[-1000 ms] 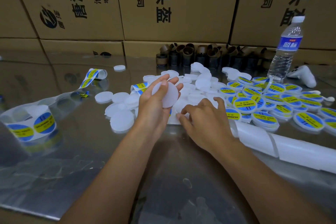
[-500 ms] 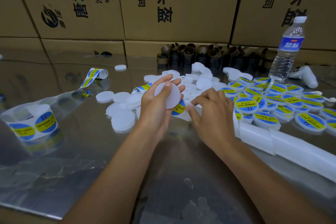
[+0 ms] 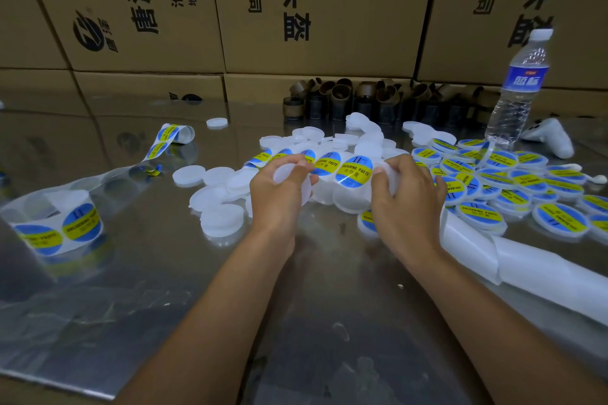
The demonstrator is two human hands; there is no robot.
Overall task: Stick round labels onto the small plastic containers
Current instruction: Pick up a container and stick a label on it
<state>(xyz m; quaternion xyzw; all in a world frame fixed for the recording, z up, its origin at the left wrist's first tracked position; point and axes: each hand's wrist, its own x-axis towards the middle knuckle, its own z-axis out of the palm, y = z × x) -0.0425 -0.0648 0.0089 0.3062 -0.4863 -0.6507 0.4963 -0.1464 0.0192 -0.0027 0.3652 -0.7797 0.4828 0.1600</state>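
Note:
My left hand (image 3: 279, 194) grips a white round container (image 3: 304, 189) and also holds the label strip (image 3: 329, 164) against it. My right hand (image 3: 406, 191) pinches the strip's white backing at its right end. The strip is stretched between both hands, and a blue-and-yellow round label (image 3: 354, 172) on it faces me. Plain white containers (image 3: 220, 219) lie left of and behind my hands. Labelled containers (image 3: 513, 179) are heaped on the right. A label roll (image 3: 56, 228) stands at the far left.
Empty backing paper (image 3: 526, 268) trails off to the right front. A water bottle (image 3: 518, 89) and a white controller (image 3: 549, 138) stand at the back right. Brown cardboard cores (image 3: 362, 102) line the back below stacked cartons (image 3: 296, 10). The table (image 3: 148, 306) is shiny metal.
My hands have moved apart, pulling the label strip taut between them. The white container has tilted from facing me to lower in my left hand.

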